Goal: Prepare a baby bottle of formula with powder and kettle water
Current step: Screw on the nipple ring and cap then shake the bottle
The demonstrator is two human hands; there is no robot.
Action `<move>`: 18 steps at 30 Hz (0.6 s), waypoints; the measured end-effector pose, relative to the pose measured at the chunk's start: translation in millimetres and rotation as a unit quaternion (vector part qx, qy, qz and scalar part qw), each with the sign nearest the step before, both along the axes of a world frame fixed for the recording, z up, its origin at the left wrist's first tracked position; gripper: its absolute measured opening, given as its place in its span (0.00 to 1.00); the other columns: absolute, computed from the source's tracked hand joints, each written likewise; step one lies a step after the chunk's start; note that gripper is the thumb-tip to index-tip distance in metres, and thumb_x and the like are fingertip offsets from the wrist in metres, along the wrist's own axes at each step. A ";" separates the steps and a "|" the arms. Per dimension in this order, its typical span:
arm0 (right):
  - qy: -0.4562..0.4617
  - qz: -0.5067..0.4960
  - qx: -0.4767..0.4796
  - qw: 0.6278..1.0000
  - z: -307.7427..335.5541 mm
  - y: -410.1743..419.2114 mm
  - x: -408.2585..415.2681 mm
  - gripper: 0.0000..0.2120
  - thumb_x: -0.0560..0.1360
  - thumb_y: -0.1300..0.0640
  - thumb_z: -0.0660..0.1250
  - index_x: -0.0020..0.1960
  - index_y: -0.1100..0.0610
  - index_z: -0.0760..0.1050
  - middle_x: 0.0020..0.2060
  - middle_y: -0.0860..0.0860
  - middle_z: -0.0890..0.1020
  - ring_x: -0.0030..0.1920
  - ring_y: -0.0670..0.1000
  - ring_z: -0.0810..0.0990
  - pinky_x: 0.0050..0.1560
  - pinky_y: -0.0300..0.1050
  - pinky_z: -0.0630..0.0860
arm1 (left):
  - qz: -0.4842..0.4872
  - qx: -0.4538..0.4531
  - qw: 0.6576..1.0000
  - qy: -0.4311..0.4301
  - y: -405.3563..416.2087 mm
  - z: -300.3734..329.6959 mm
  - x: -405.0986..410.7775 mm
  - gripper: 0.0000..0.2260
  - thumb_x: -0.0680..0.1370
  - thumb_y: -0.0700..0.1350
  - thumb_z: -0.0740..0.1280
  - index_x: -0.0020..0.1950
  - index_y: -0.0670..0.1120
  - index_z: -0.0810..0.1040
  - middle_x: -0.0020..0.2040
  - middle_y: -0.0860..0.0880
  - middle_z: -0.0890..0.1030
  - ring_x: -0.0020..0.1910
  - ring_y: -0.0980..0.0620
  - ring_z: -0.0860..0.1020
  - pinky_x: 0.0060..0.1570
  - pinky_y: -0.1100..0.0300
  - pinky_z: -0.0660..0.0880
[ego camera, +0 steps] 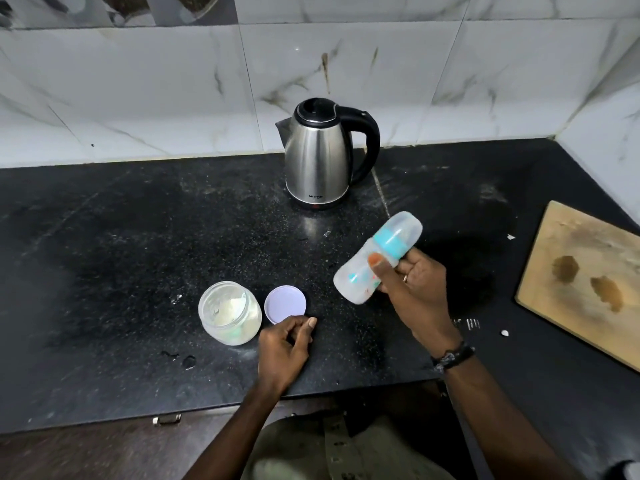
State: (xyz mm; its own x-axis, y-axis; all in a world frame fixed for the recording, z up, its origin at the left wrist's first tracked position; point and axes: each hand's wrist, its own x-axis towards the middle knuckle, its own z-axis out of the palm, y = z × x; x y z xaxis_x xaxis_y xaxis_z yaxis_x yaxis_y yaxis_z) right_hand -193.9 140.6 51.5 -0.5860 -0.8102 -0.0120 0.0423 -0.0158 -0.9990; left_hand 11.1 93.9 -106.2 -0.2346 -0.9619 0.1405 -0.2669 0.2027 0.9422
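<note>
My right hand (414,289) grips a clear baby bottle (367,268) with a teal ring and a clear cap, tilted in the air above the black counter (121,244). An open clear jar (230,311) with white formula powder stands at the front of the counter. Its pale purple lid (285,304) lies flat just right of it. My left hand (285,344) rests on the counter right below the lid, fingers loosely curled, holding nothing. A steel kettle (320,157) with a black handle stands at the back by the wall, lid closed.
A wooden cutting board (585,282) lies at the right side of the counter. White marble-look tiles (138,91) back the counter. White specks and small wet spots (187,360) dot the counter. A drawer handle (167,419) shows below the front edge.
</note>
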 end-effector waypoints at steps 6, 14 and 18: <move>-0.038 -0.051 -0.046 0.997 3.4 -4.4 -11.9 0.22 0.68 0.40 0.76 0.55 0.54 0.80 0.48 0.50 0.87 0.52 0.56 0.86 0.50 0.57 0.83 | 0.005 0.007 1.000 -0.009 0.1 -1.2 -1.3 0.08 0.79 0.57 0.69 0.42 0.58 0.84 0.29 0.52 0.81 0.27 0.58 0.76 0.31 0.53 0.77; -0.038 0.002 -0.056 0.998 1.6 -2.1 -11.9 0.19 0.71 0.46 0.76 0.57 0.54 0.79 0.49 0.50 0.87 0.53 0.54 0.86 0.51 0.55 0.84 | 0.005 0.009 1.000 -0.010 -0.4 -1.8 -1.3 0.06 0.79 0.58 0.69 0.46 0.61 0.85 0.30 0.52 0.81 0.27 0.57 0.76 0.31 0.50 0.78; 0.028 0.046 -0.029 0.998 -1.9 -2.3 -7.5 0.21 0.66 0.44 0.80 0.53 0.52 0.79 0.45 0.48 0.88 0.48 0.51 0.87 0.49 0.56 0.84 | 0.000 0.005 1.000 -0.006 -0.7 -2.0 0.1 0.07 0.79 0.58 0.69 0.46 0.59 0.84 0.30 0.52 0.81 0.27 0.56 0.76 0.31 0.50 0.78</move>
State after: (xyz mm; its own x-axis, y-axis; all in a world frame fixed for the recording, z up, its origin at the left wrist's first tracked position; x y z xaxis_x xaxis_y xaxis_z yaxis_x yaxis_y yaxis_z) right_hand -201.4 138.3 49.6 -0.5071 -0.8593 0.0669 -0.0095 -0.0720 -0.9974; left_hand 11.3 93.1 -108.2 -0.2365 -0.9633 0.1270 -0.2789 0.1925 0.9408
